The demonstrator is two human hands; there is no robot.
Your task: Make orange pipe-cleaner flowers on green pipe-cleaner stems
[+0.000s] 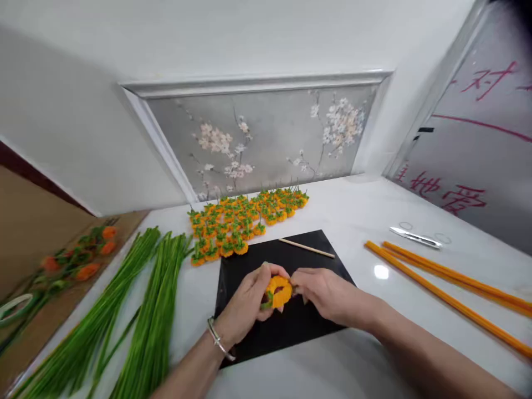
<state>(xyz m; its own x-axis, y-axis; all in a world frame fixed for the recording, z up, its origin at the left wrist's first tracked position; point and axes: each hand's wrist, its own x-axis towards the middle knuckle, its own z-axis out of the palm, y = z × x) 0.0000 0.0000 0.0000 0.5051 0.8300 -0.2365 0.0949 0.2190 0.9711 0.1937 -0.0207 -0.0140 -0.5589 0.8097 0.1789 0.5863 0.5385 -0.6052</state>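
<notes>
Grip: the left hand [249, 296] holds an orange fuzzy flower [282, 299] between thumb and fingers, its open centre turned upward, while the right hand [328, 291] meets the flower's right edge with bunched fingertips; whether these pinch the petals or something hidden cannot be told. The left hold presumably steadies the flower, leaving the right fingertips free for fine work. A silver bracelet [216, 339] circles the left wrist. Beneath both hands lies a black mat [261, 341], whose dark surface probably helps small parts show. To the left, green fuzzy stems [153, 316] lie in loose bundles; to the right, orange fuzzy stems [457, 277] lie lengthwise, seemingly within easy reach. Beyond the hands, a thin wooden stick [306, 247] rests on the mat, and a silver hand tool [415, 237] lies on the white tabletop [353, 205]. Farther back, small flower heads [226, 246] stand orange side down in close rows, perhaps so that their upright wires stay unbent. Behind them is a blossom-patterned wall panel [270, 127].
</notes>
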